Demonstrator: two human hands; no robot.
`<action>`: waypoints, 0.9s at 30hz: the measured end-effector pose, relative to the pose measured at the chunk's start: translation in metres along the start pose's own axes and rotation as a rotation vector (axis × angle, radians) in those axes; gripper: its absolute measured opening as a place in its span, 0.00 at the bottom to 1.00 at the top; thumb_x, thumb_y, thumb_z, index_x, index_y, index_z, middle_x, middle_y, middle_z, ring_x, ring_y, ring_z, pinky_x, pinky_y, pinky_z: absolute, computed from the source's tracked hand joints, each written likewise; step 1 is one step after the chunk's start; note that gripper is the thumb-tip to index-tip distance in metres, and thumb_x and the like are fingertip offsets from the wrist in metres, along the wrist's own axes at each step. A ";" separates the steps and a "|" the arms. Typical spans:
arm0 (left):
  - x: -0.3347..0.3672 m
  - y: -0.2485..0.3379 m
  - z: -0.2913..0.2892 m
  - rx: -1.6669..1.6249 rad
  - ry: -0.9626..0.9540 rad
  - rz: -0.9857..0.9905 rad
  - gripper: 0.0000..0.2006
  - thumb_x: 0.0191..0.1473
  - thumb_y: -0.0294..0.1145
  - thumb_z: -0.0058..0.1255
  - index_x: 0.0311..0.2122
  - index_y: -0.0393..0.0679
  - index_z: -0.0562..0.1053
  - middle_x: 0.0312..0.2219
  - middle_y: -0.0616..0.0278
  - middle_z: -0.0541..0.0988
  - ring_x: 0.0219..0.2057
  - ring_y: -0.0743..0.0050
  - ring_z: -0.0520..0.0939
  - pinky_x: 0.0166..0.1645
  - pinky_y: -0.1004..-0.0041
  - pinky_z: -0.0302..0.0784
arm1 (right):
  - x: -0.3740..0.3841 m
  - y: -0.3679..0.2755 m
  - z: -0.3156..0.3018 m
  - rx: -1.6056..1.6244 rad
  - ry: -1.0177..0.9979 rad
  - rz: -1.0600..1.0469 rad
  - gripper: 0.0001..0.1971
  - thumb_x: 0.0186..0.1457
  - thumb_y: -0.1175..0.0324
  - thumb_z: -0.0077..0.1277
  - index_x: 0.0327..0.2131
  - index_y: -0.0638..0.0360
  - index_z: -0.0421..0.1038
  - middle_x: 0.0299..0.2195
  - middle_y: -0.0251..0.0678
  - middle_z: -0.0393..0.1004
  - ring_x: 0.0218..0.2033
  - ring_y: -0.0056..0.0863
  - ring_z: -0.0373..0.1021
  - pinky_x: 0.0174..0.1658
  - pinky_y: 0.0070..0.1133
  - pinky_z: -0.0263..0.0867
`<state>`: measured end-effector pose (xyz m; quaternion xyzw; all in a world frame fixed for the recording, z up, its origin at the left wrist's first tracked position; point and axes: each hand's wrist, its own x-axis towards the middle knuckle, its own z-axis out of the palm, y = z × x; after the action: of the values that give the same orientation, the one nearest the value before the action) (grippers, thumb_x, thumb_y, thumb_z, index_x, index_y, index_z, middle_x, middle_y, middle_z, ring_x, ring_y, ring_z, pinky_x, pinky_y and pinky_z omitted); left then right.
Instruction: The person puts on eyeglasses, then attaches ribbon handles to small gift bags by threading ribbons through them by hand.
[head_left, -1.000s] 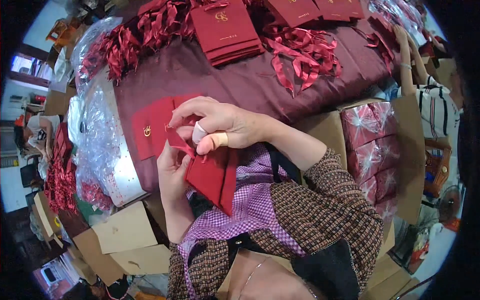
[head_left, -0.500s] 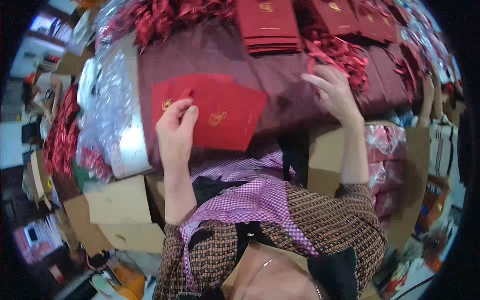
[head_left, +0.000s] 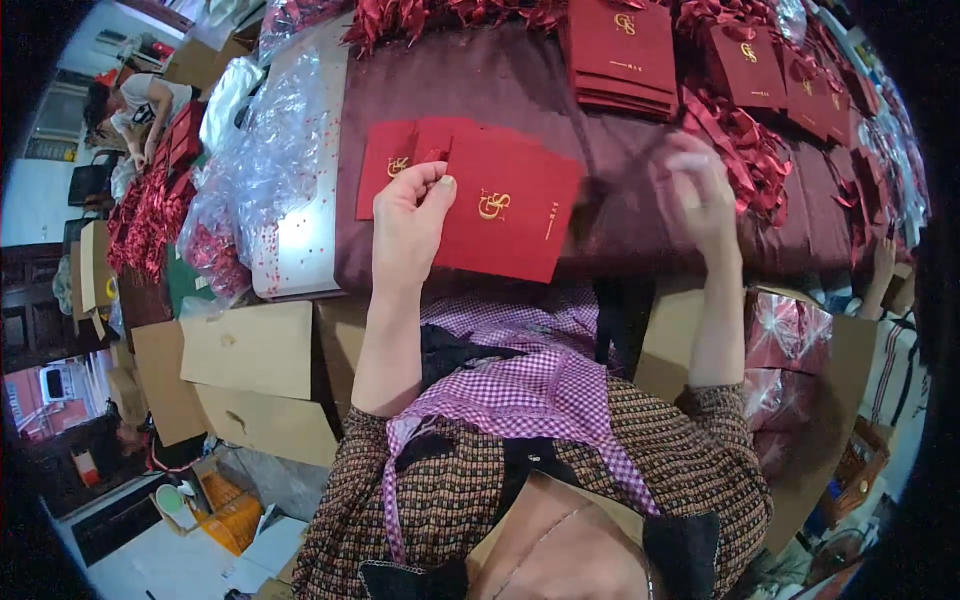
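Observation:
My left hand [head_left: 410, 220] is closed on the near left edge of a small fan of flat red gift bags [head_left: 510, 215] with gold print, thumb on top. They are held above a table covered in dark maroon cloth [head_left: 450, 80]. My right hand [head_left: 700, 190] is raised to the right of them, apart from the bags. Its fingers are smeared by motion, and it is nearest a heap of shiny red ribbons [head_left: 745, 165]. Beyond it lies a stack of similar red bags [head_left: 622, 60].
More red bags [head_left: 750, 65] lie at the far right. Clear plastic wrap [head_left: 270, 140] covers the table's left side. Open cardboard boxes [head_left: 250, 345] stand left and right of me, the right one holding wrapped red packs [head_left: 785, 345]. Another person [head_left: 140, 110] works at far left.
The view has shifted, so the scene sits further right. The bags in my left hand are turned a little. My right hand's fingers, spread before, are now blurred.

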<state>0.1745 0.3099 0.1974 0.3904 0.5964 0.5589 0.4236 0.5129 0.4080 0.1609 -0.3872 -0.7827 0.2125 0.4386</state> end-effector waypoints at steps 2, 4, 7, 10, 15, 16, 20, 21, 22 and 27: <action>-0.003 0.002 0.003 0.038 0.011 0.034 0.11 0.56 0.23 0.52 0.45 0.30 0.74 0.29 0.69 0.78 0.30 0.88 0.74 0.36 0.84 0.70 | 0.008 -0.018 0.027 0.344 -0.002 0.117 0.08 0.57 0.78 0.49 0.41 0.59 0.71 0.45 0.37 0.73 0.48 0.28 0.69 0.50 0.23 0.65; -0.006 0.004 0.006 0.078 0.028 0.051 0.11 0.56 0.23 0.51 0.44 0.30 0.74 0.28 0.69 0.78 0.29 0.89 0.73 0.35 0.84 0.70 | 0.014 -0.040 0.055 0.433 -0.064 0.158 0.09 0.58 0.79 0.46 0.43 0.62 0.70 0.44 0.36 0.73 0.46 0.24 0.69 0.50 0.21 0.65; -0.009 0.007 0.009 0.122 0.044 0.069 0.11 0.56 0.22 0.51 0.44 0.30 0.74 0.27 0.71 0.76 0.28 0.90 0.72 0.33 0.84 0.68 | 0.025 -0.070 0.091 0.479 -0.183 0.054 0.10 0.59 0.78 0.47 0.45 0.63 0.69 0.42 0.34 0.73 0.45 0.22 0.68 0.51 0.20 0.63; -0.011 0.008 0.010 0.131 0.053 0.079 0.11 0.56 0.22 0.50 0.44 0.30 0.74 0.27 0.71 0.76 0.27 0.91 0.71 0.32 0.85 0.68 | 0.033 -0.089 0.113 0.349 -0.188 -0.077 0.09 0.54 0.78 0.52 0.40 0.63 0.71 0.38 0.38 0.73 0.42 0.30 0.70 0.48 0.24 0.65; -0.015 0.009 0.012 0.123 0.046 0.103 0.10 0.56 0.22 0.50 0.43 0.31 0.75 0.27 0.71 0.76 0.27 0.90 0.71 0.32 0.84 0.68 | 0.034 -0.101 0.127 0.284 -0.069 -0.155 0.09 0.51 0.78 0.54 0.37 0.61 0.72 0.33 0.39 0.73 0.39 0.37 0.70 0.44 0.28 0.65; -0.015 0.009 0.012 0.156 0.053 0.103 0.10 0.56 0.22 0.51 0.43 0.31 0.75 0.27 0.71 0.76 0.27 0.90 0.71 0.32 0.84 0.68 | 0.034 -0.101 0.127 0.251 -0.079 -0.162 0.09 0.50 0.78 0.55 0.37 0.60 0.72 0.33 0.39 0.73 0.39 0.37 0.70 0.44 0.28 0.65; -0.016 0.010 0.014 0.214 0.053 0.144 0.10 0.56 0.21 0.51 0.43 0.31 0.75 0.27 0.70 0.76 0.27 0.89 0.72 0.33 0.83 0.70 | 0.034 -0.102 0.127 0.158 -0.091 -0.197 0.10 0.50 0.78 0.55 0.37 0.60 0.72 0.33 0.38 0.73 0.38 0.38 0.69 0.43 0.29 0.65; -0.016 0.010 0.014 0.216 0.051 0.159 0.10 0.55 0.21 0.51 0.43 0.31 0.75 0.27 0.70 0.76 0.27 0.88 0.72 0.33 0.83 0.70 | 0.034 -0.102 0.127 0.145 -0.086 -0.203 0.10 0.50 0.77 0.55 0.38 0.60 0.72 0.33 0.38 0.73 0.38 0.38 0.69 0.43 0.29 0.64; -0.016 0.010 0.015 0.220 0.050 0.159 0.10 0.55 0.21 0.51 0.43 0.31 0.75 0.27 0.69 0.76 0.27 0.88 0.72 0.33 0.83 0.70 | 0.035 -0.102 0.128 0.165 -0.065 -0.205 0.09 0.50 0.77 0.55 0.37 0.59 0.72 0.32 0.38 0.73 0.38 0.38 0.69 0.43 0.30 0.64; -0.018 0.010 0.016 0.256 0.072 0.186 0.10 0.55 0.22 0.52 0.43 0.31 0.75 0.29 0.67 0.78 0.28 0.87 0.73 0.35 0.82 0.71 | 0.033 -0.101 0.131 0.246 -0.002 -0.175 0.07 0.50 0.76 0.54 0.34 0.59 0.70 0.32 0.39 0.73 0.37 0.41 0.70 0.43 0.32 0.64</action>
<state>0.1958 0.2992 0.2084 0.4744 0.6390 0.5287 0.2951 0.3491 0.3730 0.1774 -0.2606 -0.7818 0.2680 0.4990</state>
